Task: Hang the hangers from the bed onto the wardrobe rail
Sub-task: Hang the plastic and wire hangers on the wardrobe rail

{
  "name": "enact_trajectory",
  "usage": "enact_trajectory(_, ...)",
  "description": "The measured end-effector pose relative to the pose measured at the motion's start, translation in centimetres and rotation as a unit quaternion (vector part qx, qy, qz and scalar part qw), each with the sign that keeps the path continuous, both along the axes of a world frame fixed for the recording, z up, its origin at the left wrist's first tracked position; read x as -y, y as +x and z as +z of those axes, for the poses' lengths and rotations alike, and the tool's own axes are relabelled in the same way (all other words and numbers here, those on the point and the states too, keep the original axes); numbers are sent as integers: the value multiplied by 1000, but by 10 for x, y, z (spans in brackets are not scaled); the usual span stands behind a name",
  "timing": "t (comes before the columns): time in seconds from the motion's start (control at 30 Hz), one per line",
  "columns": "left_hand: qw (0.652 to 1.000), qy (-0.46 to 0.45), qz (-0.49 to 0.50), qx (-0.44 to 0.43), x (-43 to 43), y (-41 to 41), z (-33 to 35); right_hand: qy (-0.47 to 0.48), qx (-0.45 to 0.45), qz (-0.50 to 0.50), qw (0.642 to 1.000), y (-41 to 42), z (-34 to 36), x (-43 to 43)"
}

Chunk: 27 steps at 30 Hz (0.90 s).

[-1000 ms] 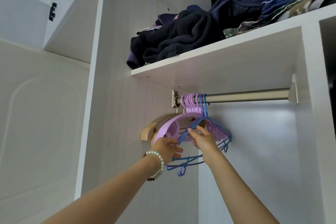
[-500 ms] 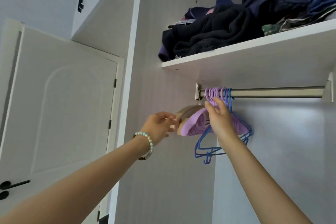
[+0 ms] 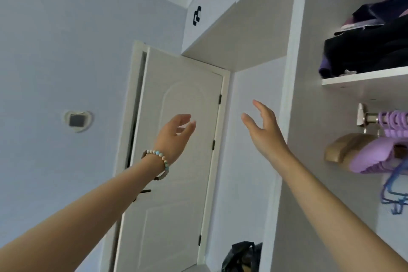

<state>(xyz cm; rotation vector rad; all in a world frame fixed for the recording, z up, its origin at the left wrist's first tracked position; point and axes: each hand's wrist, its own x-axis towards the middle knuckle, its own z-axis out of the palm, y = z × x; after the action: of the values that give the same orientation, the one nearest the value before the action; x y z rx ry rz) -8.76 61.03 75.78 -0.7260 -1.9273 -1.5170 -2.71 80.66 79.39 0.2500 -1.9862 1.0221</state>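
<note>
Door (image 3: 174, 216) is filling our view; hangers (image 3: 373, 161) are hanging on the rail (image 3: 372, 117) at three o'clock. We are pulling left hand (image 3: 176, 137) and right hand (image 3: 265, 132) off them, both empty, fingers loose; bed next, probably.

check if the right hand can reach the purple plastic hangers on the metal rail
Probably yes. The right hand is open and empty, held up beside the white wardrobe frame; the purple plastic hangers hang to its right on the metal rail, with nothing between.
</note>
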Motion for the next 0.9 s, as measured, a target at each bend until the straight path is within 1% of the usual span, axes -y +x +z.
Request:
enact_trajectory(0.1, 995, -43, 85, 24, 92, -13, -22, 26, 25, 44, 998, -34, -15, 81)
enact_trajectory(0.23, 973, -90, 205, 61, 218, -22, -62, 72, 74, 129, 986, -77, -51, 199)
enact_trajectory(0.33, 945, -137, 284, 89, 304, -19, -102, 101, 108, 192, 970, -103, -91, 288)
enact_trajectory(0.47, 890, -204, 379, 151, 412, -8, -175, 149, 190, 272, 932, -130, -163, 402)
enact_trajectory(0.53, 863, -225, 408, 193, 459, -1, -217, 171, 224, 296, 913, -140, -205, 452)
enact_trajectory(0.67, 825, -221, 442, 274, 542, 24, -302, 213, 291, 326, 874, -146, -303, 538)
enact_trajectory(0.8, 777, -258, 453, 352, 601, 53, -394, 268, 346, 339, 833, -138, -403, 601)
enact_trajectory(0.9, 744, -257, 454, 417, 631, 77, -463, 297, 389, 345, 801, -126, -472, 638)
